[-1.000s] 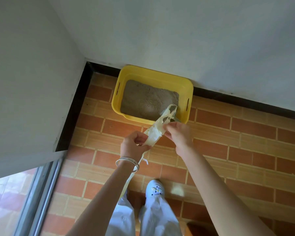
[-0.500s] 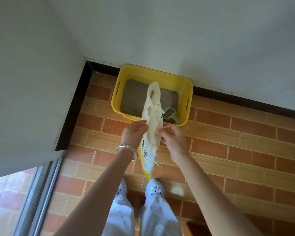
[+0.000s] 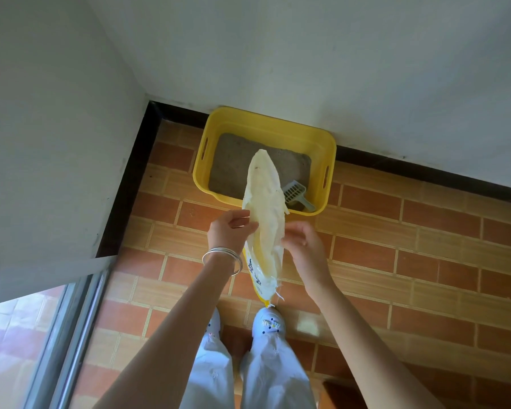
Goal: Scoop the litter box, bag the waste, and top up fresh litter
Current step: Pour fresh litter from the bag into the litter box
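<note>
Since a moment ago the bag (image 3: 264, 228) has been shaken out from a crumpled strip into a long flat sleeve, held above the floor tiles (image 3: 396, 261). Her left hand (image 3: 229, 230) pinches its edge; the right hand (image 3: 303, 246) hovers beside it with fingers loose, seemingly touching only lightly. Behind, the litter box (image 3: 328, 152) sits against the wall with the scoop (image 3: 297, 194) resting in it. Scooping, bagging and topping up all look undone.
</note>
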A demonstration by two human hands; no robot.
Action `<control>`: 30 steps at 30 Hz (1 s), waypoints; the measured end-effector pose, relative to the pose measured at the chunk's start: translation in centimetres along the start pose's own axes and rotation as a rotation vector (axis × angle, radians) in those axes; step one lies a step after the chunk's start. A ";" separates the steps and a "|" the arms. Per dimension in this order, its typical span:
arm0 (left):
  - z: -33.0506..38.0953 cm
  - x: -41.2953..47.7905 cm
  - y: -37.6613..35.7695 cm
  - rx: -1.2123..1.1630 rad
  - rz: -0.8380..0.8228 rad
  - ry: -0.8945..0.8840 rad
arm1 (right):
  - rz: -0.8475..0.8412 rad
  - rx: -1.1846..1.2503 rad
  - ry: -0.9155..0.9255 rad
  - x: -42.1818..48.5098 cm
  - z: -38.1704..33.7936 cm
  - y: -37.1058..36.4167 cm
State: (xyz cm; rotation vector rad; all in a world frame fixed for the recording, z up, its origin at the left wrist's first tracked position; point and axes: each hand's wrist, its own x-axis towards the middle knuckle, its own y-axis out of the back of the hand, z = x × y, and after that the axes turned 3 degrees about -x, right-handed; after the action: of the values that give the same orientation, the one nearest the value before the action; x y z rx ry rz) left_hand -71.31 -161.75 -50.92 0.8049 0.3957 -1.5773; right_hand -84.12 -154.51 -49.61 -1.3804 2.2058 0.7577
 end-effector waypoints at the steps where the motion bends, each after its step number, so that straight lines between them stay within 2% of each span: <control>1: -0.3 -0.3 0.1 0.004 -0.003 -0.001 | 0.030 -0.010 0.020 0.3 -0.1 0.1; 5: -1.7 -1.2 0.6 -0.001 -0.017 0.018 | 0.108 -0.113 0.049 1.9 -0.7 0.1; 10: -3.0 -2.5 0.7 -0.017 -0.032 0.009 | -0.002 -0.232 0.029 2.8 -0.9 -0.7; 13: -3.4 -3.0 0.5 0.023 0.002 -0.047 | 0.013 -0.256 0.034 2.4 -0.5 -1.6; 18: -4.1 -3.8 0.6 0.130 0.018 -0.161 | 0.003 -0.243 -0.078 1.2 0.4 -3.0; 24: -6.3 -5.1 1.3 0.190 -0.014 -0.142 | -0.075 -0.336 -0.185 0.2 1.2 -3.6; 30: -7.2 -6.1 3.0 0.273 -0.065 -0.182 | -0.016 -0.413 -0.122 -1.6 1.5 -3.4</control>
State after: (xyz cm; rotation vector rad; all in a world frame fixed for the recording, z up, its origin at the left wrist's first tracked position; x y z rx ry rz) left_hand -66.50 -153.06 -51.16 0.8524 0.0759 -1.7732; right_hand -80.32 -153.65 -50.55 -1.4871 2.0138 1.3101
